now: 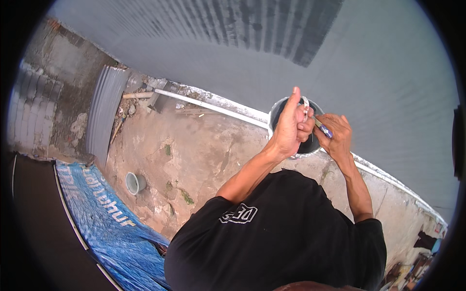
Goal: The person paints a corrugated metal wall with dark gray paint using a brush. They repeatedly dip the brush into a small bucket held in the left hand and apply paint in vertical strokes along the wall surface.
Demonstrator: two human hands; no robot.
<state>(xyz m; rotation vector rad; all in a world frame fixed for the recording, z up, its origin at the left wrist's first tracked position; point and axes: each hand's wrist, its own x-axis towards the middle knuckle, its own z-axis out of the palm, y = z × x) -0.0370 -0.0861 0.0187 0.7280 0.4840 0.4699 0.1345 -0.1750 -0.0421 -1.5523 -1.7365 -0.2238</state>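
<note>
Before me is a bucket (271, 122) with dark contents. My left hand (295, 125) is closed on the bucket's handle (305, 105), thumb pointing up, above the opening. Just to its right, my right hand (335, 132) grips a brush's handle (324, 129), which is partly purple. The brush's other end is hidden behind my fingers, over the bucket. Beyond both hands rises a grey wall (371, 91) with a darker, streaked patch (309, 43) of what looks like paint.
A white pipe (211, 107) runs along the wall's foot. On the cracked concrete floor (204, 149) stands a small pail (135, 183). Corrugated sheet (103, 112) and rubble lie at the left, a blue tarpaulin (109, 225) at lower left, and assorted items (407, 271) at lower right.
</note>
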